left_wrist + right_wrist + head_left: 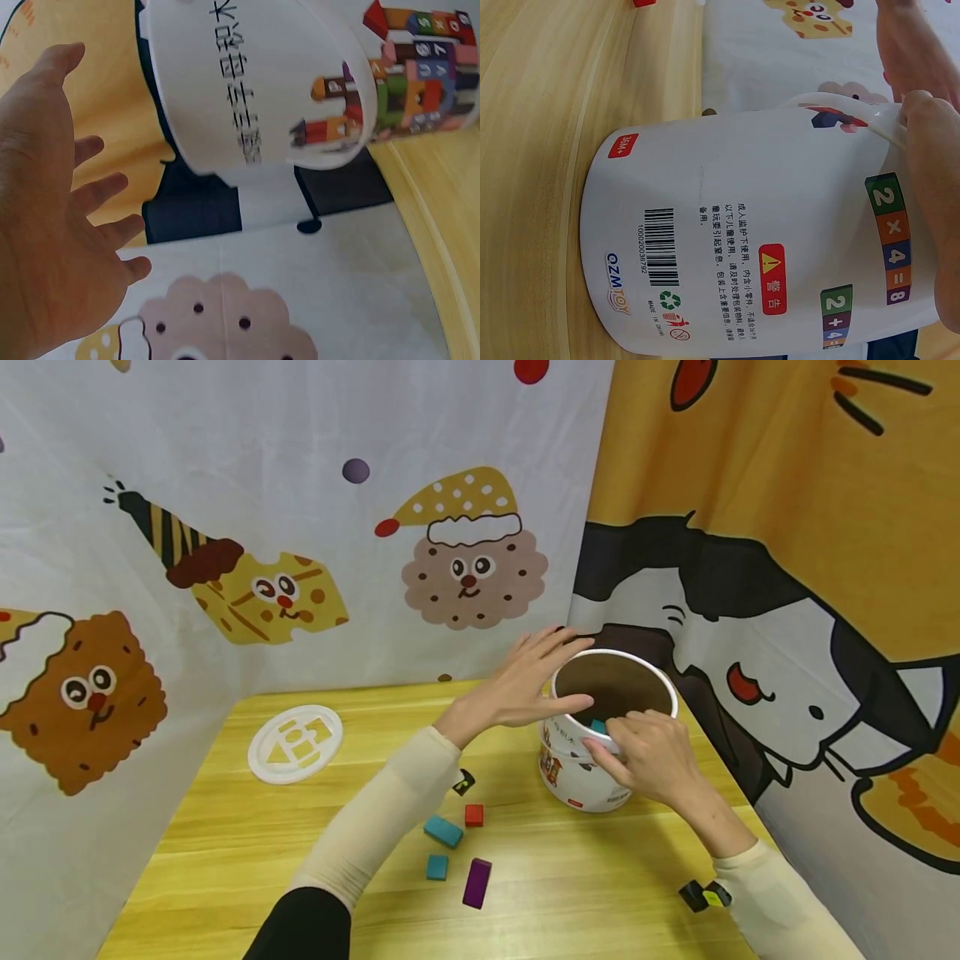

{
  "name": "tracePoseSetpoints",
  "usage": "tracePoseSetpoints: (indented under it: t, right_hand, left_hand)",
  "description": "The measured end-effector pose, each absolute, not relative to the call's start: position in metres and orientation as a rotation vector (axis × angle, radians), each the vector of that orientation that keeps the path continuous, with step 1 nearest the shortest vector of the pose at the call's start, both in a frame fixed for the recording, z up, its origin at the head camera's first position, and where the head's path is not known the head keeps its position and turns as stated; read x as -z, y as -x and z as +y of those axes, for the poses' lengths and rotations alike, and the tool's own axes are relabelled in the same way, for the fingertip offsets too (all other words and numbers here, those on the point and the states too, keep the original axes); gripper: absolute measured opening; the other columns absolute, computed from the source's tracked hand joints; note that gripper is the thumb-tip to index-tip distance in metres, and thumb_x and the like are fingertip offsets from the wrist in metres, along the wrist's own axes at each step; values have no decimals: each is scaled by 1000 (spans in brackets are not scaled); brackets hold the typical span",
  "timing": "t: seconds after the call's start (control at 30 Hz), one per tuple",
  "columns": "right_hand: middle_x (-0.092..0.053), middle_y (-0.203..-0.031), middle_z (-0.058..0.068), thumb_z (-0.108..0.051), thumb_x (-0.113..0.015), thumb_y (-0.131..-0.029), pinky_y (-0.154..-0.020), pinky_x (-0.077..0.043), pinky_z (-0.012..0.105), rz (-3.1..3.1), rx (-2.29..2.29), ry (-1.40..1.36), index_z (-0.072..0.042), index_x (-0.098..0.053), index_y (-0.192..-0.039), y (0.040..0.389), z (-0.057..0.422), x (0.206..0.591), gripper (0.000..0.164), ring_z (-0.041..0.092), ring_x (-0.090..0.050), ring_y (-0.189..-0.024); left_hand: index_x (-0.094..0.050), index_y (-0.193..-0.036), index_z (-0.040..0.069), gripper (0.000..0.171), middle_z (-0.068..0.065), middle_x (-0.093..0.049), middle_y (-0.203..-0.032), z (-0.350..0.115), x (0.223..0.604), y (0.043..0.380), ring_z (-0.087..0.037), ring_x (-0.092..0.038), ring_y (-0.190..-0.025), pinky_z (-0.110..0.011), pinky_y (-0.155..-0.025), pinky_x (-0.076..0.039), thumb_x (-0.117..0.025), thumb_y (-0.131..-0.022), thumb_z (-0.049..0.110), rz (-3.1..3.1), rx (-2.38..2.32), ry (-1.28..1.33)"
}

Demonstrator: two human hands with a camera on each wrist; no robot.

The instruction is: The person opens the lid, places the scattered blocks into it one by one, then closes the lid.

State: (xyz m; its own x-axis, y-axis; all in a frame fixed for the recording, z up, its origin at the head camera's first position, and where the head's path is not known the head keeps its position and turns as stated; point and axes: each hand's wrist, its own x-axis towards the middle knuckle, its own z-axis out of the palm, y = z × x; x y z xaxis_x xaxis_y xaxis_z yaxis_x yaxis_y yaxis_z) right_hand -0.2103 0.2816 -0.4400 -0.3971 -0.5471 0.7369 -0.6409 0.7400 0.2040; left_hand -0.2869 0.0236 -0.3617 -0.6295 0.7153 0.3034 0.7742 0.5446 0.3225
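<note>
Head view, reading left to right. White round lid (295, 744) with shape cut-outs lies flat on the yellow wood table (225, 860), far left, well apart from everything else. Nearer the middle, loose blocks on the table: two teal blocks (443, 831), a small red block (473, 814) and a purple block (477, 882) lying in a loose cluster just under my left forearm.

Left hand (525, 681) sits against the left side of the rim of the white tub (577, 777). Its fingers (566, 643) are straight and spread, thumb along the rim's near left edge; it steadies the tub without curling round it. Left wrist view agrees: palm open, fingers fanned, the tub's printed wall just beside them.

The tub stands upright on the table, right of centre, near the back corner where the two printed cloths meet. Mouth open, brown inside.

Right hand (648, 752) is at the tub's near rim. Its fingers (622, 727) curl over the edge and pinch a small teal piece (597, 725) right at the rim, just inside the mouth. Right wrist view shows only fingertips on the rim and the tub's label side; the piece is hidden there.
</note>
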Motion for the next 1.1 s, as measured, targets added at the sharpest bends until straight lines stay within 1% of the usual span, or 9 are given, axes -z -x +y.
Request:
tracePoseSetpoints:
  t: [0.17, 0.3, 0.57, 0.7, 0.87, 0.97, 1.1]
  right_hand:
    - [-38, -55, -6, -60, -46, -117, -52, -16, 23, -2105, -153, -881, -16, -51, -69, 210, 281, 439, 64, 9, -27, -51]
    - [-37, -56, -7, -61, -45, -116, -55, -16, 23, -2133, -154, -868, -17, -50, -69, 209, 280, 437, 65, 10, -29, -51]
    - [-35, -57, -7, -62, -42, -117, -55, -16, 22, -2146, -145, -855, -17, -48, -68, 208, 281, 440, 66, 10, -29, -52]
    - [-36, -57, -7, -62, -43, -117, -56, -16, 22, -2142, -149, -852, -17, -49, -69, 208, 282, 441, 66, 10, -29, -52]
    - [-36, -57, -7, -62, -44, -116, -56, -16, 22, -2143, -149, -859, -18, -49, -69, 207, 281, 441, 65, 9, -28, -53]
    - [-36, -57, -8, -62, -44, -116, -56, -16, 22, -2143, -150, -856, -18, -49, -69, 207, 281, 441, 65, 9, -28, -53]
    - [-36, -56, -7, -62, -44, -117, -56, -15, 22, -2143, -150, -853, -18, -49, -69, 207, 281, 440, 65, 10, -28, -52]
  left_hand:
    - [-34, -179, 31, 86, -2, -28, -189, -10, 368, 282, -35, -20, -178, -65, -144, -16, -69, -106, 63, -2641, 673, 1205]
    - [-36, -178, 30, 85, -3, -30, -188, -39, 379, 273, -35, -21, -178, -65, -144, -16, -70, -107, 60, -2631, 734, 1157]
    - [-44, -174, 24, 82, -10, -43, -181, -84, 427, 249, -42, -31, -173, -70, -139, -26, -73, -105, 57, -2678, 727, 1101]
    - [-46, -173, 19, 83, -14, -44, -180, -96, 451, 235, -45, -34, -171, -72, -138, -28, -77, -105, 54, -2724, 728, 1145]
    - [-47, -173, 17, 83, -15, -46, -178, -106, 481, 217, -46, -38, -169, -71, -136, -32, -77, -105, 55, -2834, 718, 1195]
    - [-49, -171, 18, 82, -14, -49, -176, -108, 494, 208, -44, -42, -167, -68, -136, -36, -78, -104, 56, -2881, 704, 1213]
    - [-52, -169, 19, 81, -12, -54, -173, -107, 509, 201, -39, -49, -163, -61, -134, -42, -80, -103, 56, -2923, 651, 1224]
